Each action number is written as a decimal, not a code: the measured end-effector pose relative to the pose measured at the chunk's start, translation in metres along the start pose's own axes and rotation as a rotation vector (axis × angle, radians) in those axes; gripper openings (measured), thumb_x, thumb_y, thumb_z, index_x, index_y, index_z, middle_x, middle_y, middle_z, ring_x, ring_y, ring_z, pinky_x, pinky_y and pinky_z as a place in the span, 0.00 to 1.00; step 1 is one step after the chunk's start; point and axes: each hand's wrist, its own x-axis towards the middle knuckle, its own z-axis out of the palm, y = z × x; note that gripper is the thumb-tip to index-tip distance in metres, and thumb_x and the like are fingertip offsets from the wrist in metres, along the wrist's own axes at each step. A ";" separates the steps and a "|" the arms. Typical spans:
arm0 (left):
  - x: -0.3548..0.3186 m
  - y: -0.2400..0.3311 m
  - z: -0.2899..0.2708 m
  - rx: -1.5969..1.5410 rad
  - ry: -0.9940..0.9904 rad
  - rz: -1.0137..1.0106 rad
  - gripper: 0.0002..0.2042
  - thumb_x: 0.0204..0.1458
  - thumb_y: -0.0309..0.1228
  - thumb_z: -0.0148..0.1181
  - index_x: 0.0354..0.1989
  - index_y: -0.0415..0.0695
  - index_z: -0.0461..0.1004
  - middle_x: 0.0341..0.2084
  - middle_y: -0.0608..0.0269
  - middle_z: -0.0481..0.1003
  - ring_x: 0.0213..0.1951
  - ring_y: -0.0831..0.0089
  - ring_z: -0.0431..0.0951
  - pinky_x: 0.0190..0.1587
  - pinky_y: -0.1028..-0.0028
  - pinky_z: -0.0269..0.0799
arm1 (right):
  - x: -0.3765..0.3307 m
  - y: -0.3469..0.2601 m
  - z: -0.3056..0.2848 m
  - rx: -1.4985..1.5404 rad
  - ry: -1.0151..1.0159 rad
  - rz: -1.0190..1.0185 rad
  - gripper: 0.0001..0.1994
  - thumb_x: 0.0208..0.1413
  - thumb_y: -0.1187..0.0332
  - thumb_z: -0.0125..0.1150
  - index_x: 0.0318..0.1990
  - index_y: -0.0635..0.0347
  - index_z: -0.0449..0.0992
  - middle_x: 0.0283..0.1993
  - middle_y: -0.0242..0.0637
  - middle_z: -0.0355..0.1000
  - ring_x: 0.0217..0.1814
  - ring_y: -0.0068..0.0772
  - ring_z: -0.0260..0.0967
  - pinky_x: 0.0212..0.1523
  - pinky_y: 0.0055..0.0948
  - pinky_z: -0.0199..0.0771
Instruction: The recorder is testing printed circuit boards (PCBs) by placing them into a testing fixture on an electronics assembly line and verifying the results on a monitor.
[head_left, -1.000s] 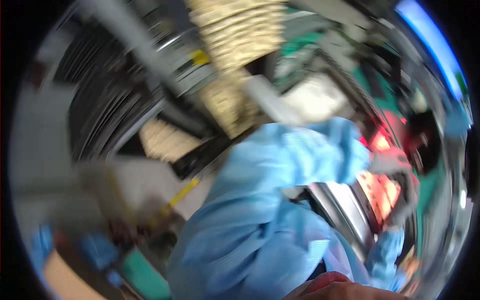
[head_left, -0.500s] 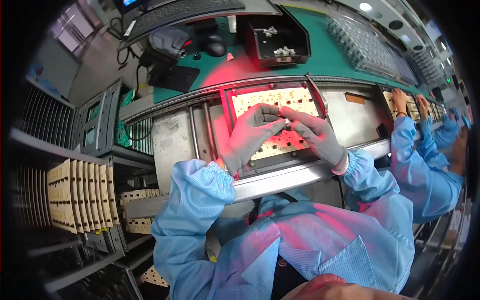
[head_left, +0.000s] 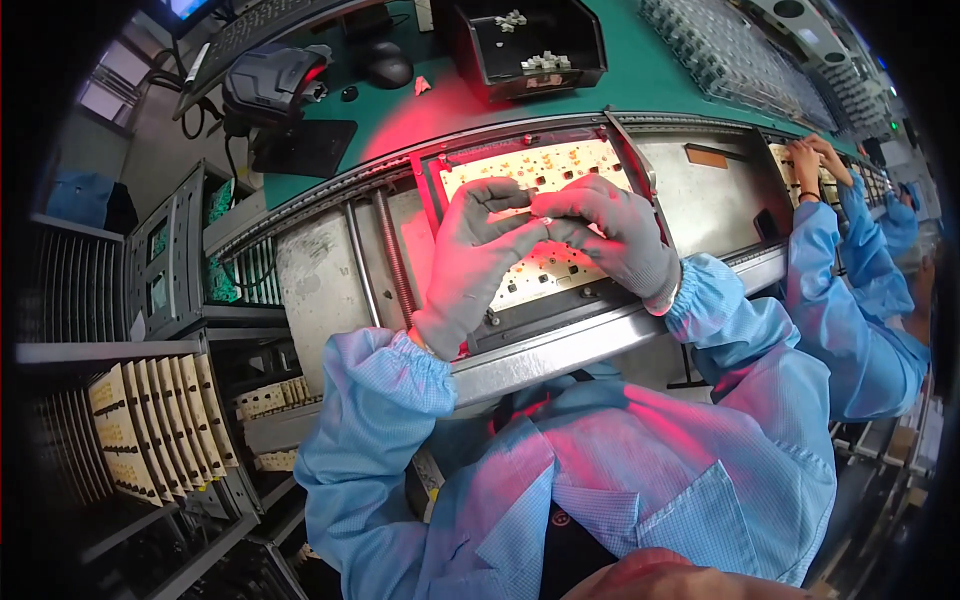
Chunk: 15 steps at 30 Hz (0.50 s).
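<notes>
A green bench carries a conveyor, and on it, in a dark frame under red light, lies a pale circuit board. Both gloved hands hover just over the board's middle: the left hand and right hand meet fingertip to fingertip, fingers curled and pinched together on something too small to make out. Beyond sits a black bin of small white parts.
</notes>
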 end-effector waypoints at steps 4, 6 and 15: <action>-0.005 0.000 -0.003 0.356 0.019 0.197 0.20 0.48 0.20 0.63 0.50 0.40 0.65 0.48 0.56 0.68 0.48 0.68 0.74 0.51 0.70 0.73 | 0.001 0.028 -0.024 -0.052 -0.034 0.133 0.09 0.56 0.72 0.60 0.44 0.61 0.75 0.41 0.35 0.73 0.40 0.23 0.71 0.39 0.25 0.71; -0.001 0.002 -0.012 1.022 0.034 0.522 0.25 0.45 0.26 0.67 0.53 0.42 0.66 0.49 0.55 0.68 0.51 0.58 0.71 0.55 0.61 0.67 | 0.005 0.065 -0.052 -0.029 0.064 0.244 0.10 0.57 0.71 0.59 0.45 0.61 0.75 0.40 0.33 0.72 0.39 0.23 0.71 0.39 0.24 0.70; -0.002 -0.009 -0.024 1.423 0.034 0.542 0.27 0.43 0.34 0.67 0.53 0.45 0.67 0.50 0.56 0.67 0.58 0.55 0.61 0.64 0.52 0.51 | 0.023 0.112 -0.069 -0.582 -0.094 0.082 0.08 0.50 0.65 0.60 0.36 0.52 0.80 0.36 0.34 0.70 0.38 0.40 0.70 0.38 0.37 0.69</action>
